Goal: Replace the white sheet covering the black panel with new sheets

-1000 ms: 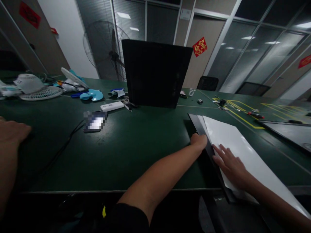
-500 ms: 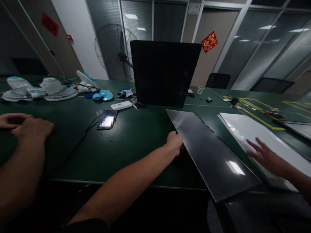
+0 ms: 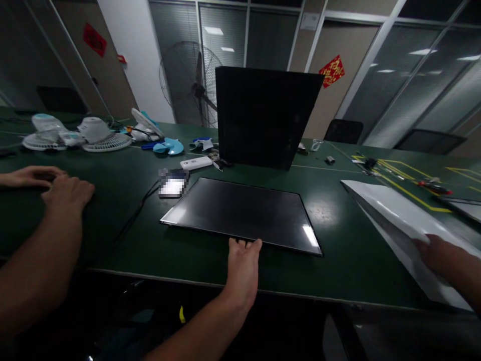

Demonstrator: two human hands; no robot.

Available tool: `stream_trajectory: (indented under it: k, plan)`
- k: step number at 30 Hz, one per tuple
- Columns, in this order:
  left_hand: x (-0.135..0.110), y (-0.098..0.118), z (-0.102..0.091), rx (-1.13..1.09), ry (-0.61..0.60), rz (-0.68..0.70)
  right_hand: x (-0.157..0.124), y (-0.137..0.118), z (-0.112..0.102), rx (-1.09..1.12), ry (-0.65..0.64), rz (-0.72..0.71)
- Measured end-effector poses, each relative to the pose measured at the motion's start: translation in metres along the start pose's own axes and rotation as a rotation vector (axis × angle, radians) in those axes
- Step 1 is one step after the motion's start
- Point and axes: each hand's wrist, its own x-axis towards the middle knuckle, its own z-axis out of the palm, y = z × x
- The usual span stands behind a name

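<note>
A dark, glossy flat screen panel (image 3: 240, 210) lies on the green table in front of me. My left hand (image 3: 244, 250) holds its near edge, thumb at the right and fingertips along the rim. To the right, my right hand (image 3: 436, 255) grips the near edge of white sheets (image 3: 398, 205). That edge is bent up from the table, showing a greyish underside. The fingertips of my right hand are hidden by the sheet.
Another person's hands (image 3: 63, 188) rest together on the table at left. A large black panel (image 3: 266, 118) stands upright behind the screen. Near it are a white device (image 3: 196, 163), a blurred-out phone (image 3: 173, 184) with a cable, and fan parts (image 3: 107, 140). Tools (image 3: 434, 186) lie far right.
My left hand has brought the screen panel left and turned it from slanting at the right to lying crosswise. My right hand, earlier spread over the white sheets, now grips and lifts their edge.
</note>
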Motion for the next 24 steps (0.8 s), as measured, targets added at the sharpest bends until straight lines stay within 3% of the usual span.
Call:
stream_trajectory:
  k: [4,6,8,10,13,15,16,18,20,24]
  plan:
    - [-0.006,0.03,-0.025,0.102,-0.2,-0.361,-0.032,-0.049,-0.003,-0.225,-0.003,-0.15]
    - [-0.008,0.046,-0.038,0.219,-0.273,-0.413,-0.053,-0.084,-0.003,-0.214,0.022,-0.325]
    - [-0.007,0.06,-0.049,0.422,-0.364,-0.27,-0.072,-0.122,-0.001,-0.164,0.014,-0.509]
    - [-0.002,0.07,-0.058,0.743,-0.364,0.067,-0.088,-0.159,0.003,-0.09,-0.014,-0.684]
    - [0.012,0.08,-0.075,1.249,-0.129,0.709,-0.109,-0.206,0.014,0.015,-0.125,-0.892]
    - [0.024,0.085,-0.088,1.498,0.059,0.96,-0.119,-0.229,0.023,0.058,-0.258,-0.991]
    - [0.029,0.087,-0.095,1.603,0.134,0.996,-0.123,-0.237,0.027,0.065,-0.33,-1.031]
    - [0.037,0.09,-0.108,1.777,0.215,0.942,-0.127,-0.246,0.034,0.059,-0.45,-1.101]
    - [0.041,0.091,-0.116,1.908,0.186,0.834,-0.126,-0.249,0.04,0.042,-0.514,-1.158]
    - [0.042,0.087,-0.117,2.084,0.108,0.744,-0.123,-0.247,0.05,0.013,-0.49,-1.189]
